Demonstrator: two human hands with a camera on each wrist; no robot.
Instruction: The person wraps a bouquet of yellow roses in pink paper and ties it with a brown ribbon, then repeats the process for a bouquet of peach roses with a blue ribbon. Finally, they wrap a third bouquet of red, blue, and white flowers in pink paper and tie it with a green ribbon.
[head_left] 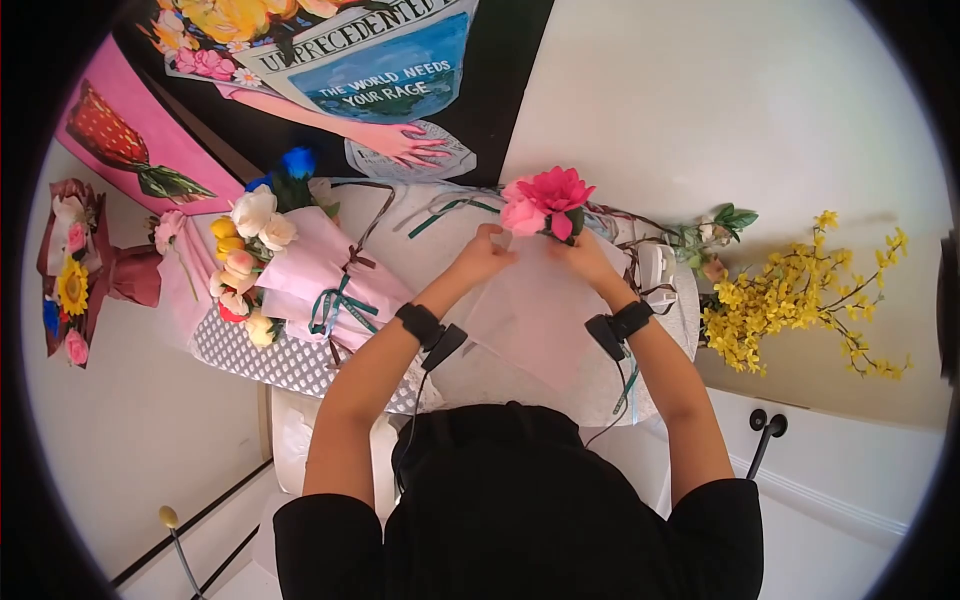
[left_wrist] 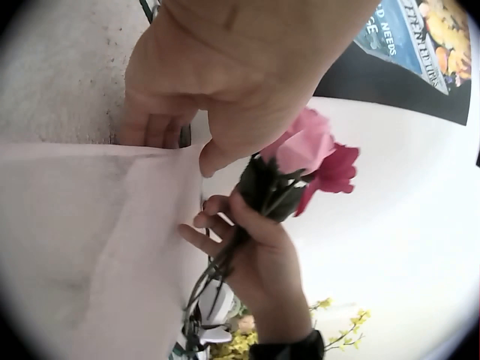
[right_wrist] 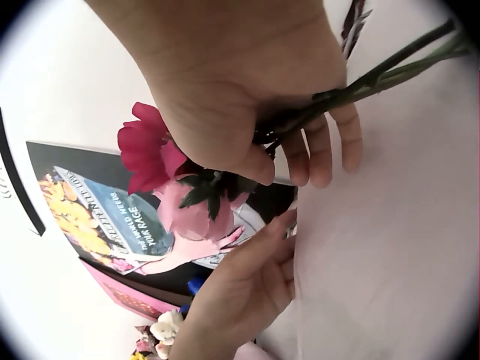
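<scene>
My right hand (head_left: 590, 262) holds the green stems (right_wrist: 375, 79) of artificial flowers, thumb over them just below the blooms. The bunch has a magenta flower (head_left: 558, 190) and light pink roses (head_left: 522, 216), with dark leaves (left_wrist: 259, 184) beneath. A sheet of pale pink wrapping paper (head_left: 530, 330) lies over the table in front of me. My left hand (head_left: 485, 258) pinches its far edge, fingers behind the sheet and thumb on the near side, as the left wrist view (left_wrist: 217, 82) shows. The stems reach over the sheet in the right wrist view.
On the left of the white table (head_left: 440, 370) lies a wrapped bouquet (head_left: 310, 280) with ribbons. Yellow blossom branches (head_left: 780, 310) stand at the right, near a white device (head_left: 657, 265). Ribbons (head_left: 450, 212) trail along the back, below a painted board (head_left: 380, 80).
</scene>
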